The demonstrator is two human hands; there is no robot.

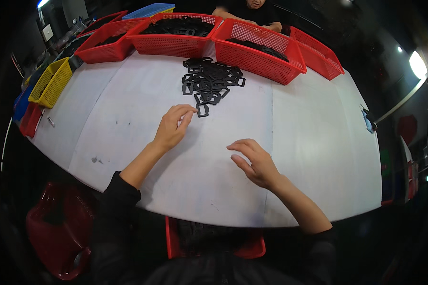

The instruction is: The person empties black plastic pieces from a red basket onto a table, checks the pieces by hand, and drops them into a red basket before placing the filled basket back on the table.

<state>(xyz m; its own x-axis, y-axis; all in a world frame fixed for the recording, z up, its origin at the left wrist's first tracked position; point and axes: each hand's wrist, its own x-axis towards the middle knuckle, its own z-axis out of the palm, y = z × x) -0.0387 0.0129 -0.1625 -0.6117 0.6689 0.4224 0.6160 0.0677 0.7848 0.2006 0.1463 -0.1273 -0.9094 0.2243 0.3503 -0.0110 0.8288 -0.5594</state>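
My left hand (172, 127) reaches over the table with its fingertips at the left edge of a flat black rectangular frame piece (206, 114). Its thumb stands apart from the fingers; whether the fingertips touch that piece is hard to tell. This piece lies at the near end of a loose pile of similar black frame pieces (209, 80). To the right and nearer to me, my right hand (255, 162) hovers over the white tabletop (314, 156), fingers curved, thumb apart, nothing in it.
Red plastic baskets (173, 46) with black pieces line the far edge, another (257, 61) right of the pile. A yellow basket (52, 84) stands at the left edge. Below the near edge is a red basket (173, 242); a dark red chair (57, 228) is lower left. Someone sits opposite.
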